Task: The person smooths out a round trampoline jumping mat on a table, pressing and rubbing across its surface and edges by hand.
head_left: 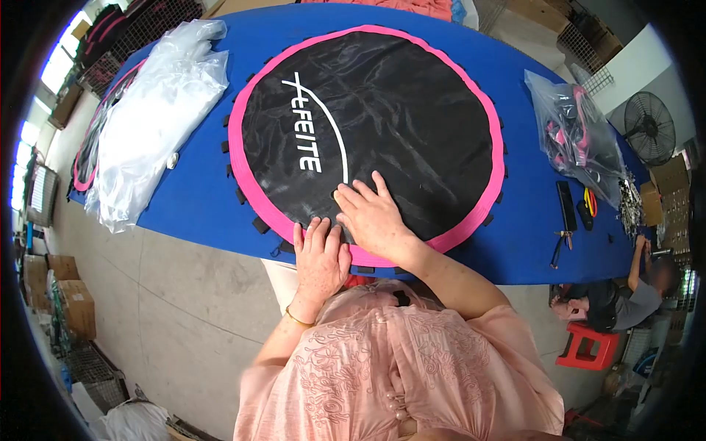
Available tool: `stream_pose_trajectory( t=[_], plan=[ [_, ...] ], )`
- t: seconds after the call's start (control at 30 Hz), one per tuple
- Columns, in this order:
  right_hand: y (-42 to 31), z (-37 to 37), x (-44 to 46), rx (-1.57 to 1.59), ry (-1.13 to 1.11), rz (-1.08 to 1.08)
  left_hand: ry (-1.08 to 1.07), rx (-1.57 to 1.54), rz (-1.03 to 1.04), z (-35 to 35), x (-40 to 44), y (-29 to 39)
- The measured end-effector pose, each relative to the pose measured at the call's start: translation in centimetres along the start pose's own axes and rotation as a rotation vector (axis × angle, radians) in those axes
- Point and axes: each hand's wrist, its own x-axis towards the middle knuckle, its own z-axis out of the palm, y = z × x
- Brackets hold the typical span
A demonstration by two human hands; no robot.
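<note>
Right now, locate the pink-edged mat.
In the head view, the pink-edged mat is central on the blue table, beneath the left hand and right hand, right of the clear plastic.

Mat [419,110]: black; rim [273,213] pink; lettering [307,147] white, 9 o'clock. Table [191,184]: blue. Blouse [338,367]: pink, floral embroidery. Stool [609,349], mat's 4 o'clock: red. Bagged parts [581,140], 3 o'clock: probably pink-black.

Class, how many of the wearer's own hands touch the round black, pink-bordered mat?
2. The left hand lies across the bright pink fabric border; the right hand spreads its fingers over the black part of the round mat. Neither is hidden.
</note>
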Motion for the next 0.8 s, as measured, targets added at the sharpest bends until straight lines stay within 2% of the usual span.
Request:
stream_pose_trajectory(
  t=[0.13,0.23,0.33,0.4,0.47,0.6,0.63,0.67,0.7,0.73,0.77,0.8],
  plan=[
    [2.1,0.2,0.6,0.03,0.093,0.091,-0.001,-0.003,0.0,0.1,-0.1,0.0],
    [3.8,-0.5,-1.1,-0.006,0.074,0.122,-0.001,0.0,0.007,0.3,-0.1,-0.2],
    [4.8,-1.9,-5.1,-0.063,-0.004,0.139,-0.006,-0.003,0.008,0.2,-0.1,-0.2],
    [5.4,-2.5,-8.4,0.015,0.007,0.211,-0.001,0.003,0.014,0.3,-0.1,-0.2],
    [6.0,-3.3,-11.4,-0.098,-0.017,0.232,-0.003,0.009,0.02,0.4,-0.1,-0.4],
    [7.0,-3.4,-15.3,-0.017,0.032,0.323,-0.029,0.017,0.024,0.2,-0.1,-0.4],
    [6.8,-3.5,-15.1,-0.036,0.064,0.308,-0.033,0.003,0.022,0.1,0.0,-0.3],
    [6.5,-4.1,-14.5,-0.036,-0.031,0.314,-0.018,0.01,0.028,0.3,0.0,-0.4],
    [6.4,-3.5,-14.1,-0.012,0.042,0.293,-0.017,0.02,0.03,0.5,0.0,-0.5],
    [6.2,-3.9,-13.2,-0.004,-0.037,0.281,-0.018,0.03,0.032,0.6,-0.2,-0.6],
    [6.4,-2.1,-13.3,0.032,0.085,0.211,-0.013,0.041,0.047,0.8,-0.4,-0.9],
    [6.0,-0.6,-12.8,-0.058,0.185,0.187,-0.005,0.053,0.059,1.1,-0.4,-1.2]
  ],
)
